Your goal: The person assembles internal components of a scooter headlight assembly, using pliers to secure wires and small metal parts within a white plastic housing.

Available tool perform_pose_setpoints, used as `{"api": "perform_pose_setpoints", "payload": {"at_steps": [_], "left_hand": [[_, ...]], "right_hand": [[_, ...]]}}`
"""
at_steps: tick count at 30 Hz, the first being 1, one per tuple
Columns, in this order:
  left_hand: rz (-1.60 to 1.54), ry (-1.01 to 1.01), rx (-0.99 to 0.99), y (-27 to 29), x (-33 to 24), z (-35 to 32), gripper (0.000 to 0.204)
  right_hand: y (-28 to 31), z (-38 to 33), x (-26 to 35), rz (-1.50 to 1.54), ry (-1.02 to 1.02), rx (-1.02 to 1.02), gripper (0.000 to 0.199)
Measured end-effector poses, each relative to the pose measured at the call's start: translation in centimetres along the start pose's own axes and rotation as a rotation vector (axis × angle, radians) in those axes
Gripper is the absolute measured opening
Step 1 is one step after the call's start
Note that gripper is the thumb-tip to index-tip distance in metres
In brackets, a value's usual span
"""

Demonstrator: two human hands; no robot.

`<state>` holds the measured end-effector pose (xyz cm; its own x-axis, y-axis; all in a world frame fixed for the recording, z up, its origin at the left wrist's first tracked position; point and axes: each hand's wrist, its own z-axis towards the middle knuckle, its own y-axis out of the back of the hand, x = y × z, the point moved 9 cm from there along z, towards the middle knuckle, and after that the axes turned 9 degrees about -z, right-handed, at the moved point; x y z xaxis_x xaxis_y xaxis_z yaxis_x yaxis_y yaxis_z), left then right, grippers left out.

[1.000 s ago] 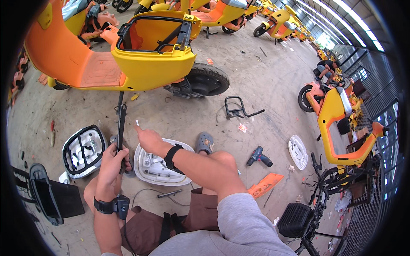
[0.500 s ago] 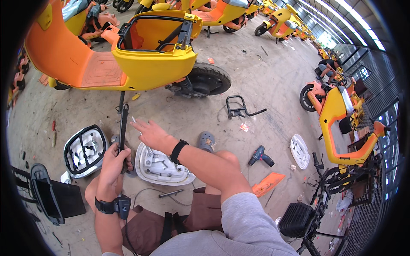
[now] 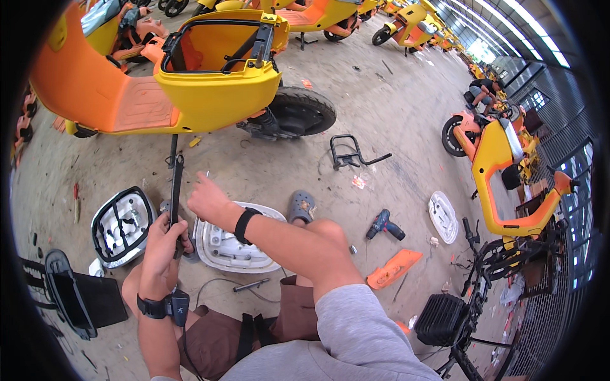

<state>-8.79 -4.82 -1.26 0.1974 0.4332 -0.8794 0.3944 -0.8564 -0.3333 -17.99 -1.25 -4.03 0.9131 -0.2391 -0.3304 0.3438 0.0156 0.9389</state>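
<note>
My left hand (image 3: 165, 238) is closed around the lower end of a long black bar (image 3: 176, 190), which it holds nearly upright in front of my knees. To its right, my right hand (image 3: 213, 202) is bent with its fingers curled, a little apart from the bar. A thin silvery rod (image 3: 207, 174) shows only its tip past those fingers; the rest is hidden. Beneath my right wrist lies a white seat base (image 3: 241, 257) with its ribbed underside up. Left of the bar is another white seat base with a black frame (image 3: 124, 225) on it.
A yellow and orange scooter (image 3: 216, 95) with an open seat compartment stands ahead. On the floor are a black bent-tube rack (image 3: 346, 155), a cordless drill (image 3: 386, 225), an orange panel (image 3: 394, 268), a white oval panel (image 3: 443, 217) and a black bin (image 3: 95, 298). Another scooter (image 3: 492, 171) stands right.
The whole view has shifted slightly. My right hand has curled its fingers more and turned, so less of the silvery rod shows. My left hand still grips the black bar.
</note>
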Motion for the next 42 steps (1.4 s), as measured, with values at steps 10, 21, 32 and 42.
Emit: {"api": "perform_pose_setpoints", "payload": {"at_steps": [10,21,32,42], "left_hand": [[0.027,-0.017,-0.003,0.4,0.2,0.4,0.008],[0.082,-0.043,-0.017,0.2,-0.8,-0.1,0.009],[0.055,-0.066,0.056,0.5,-0.2,-0.3,0.005],[0.051,-0.034,0.069,0.2,-0.2,0.0,0.007]], "right_hand": [[-3.5,-1.6,0.3,0.397,0.129,0.254,0.037],[-6.7,-3.6,1.7,0.365,-0.015,0.391,0.024],[-11.1,-6.7,-2.4,0.734,-0.647,0.496,0.021],[-9.7,-5.3,0.9,0.778,-0.533,0.522,0.031]]}}
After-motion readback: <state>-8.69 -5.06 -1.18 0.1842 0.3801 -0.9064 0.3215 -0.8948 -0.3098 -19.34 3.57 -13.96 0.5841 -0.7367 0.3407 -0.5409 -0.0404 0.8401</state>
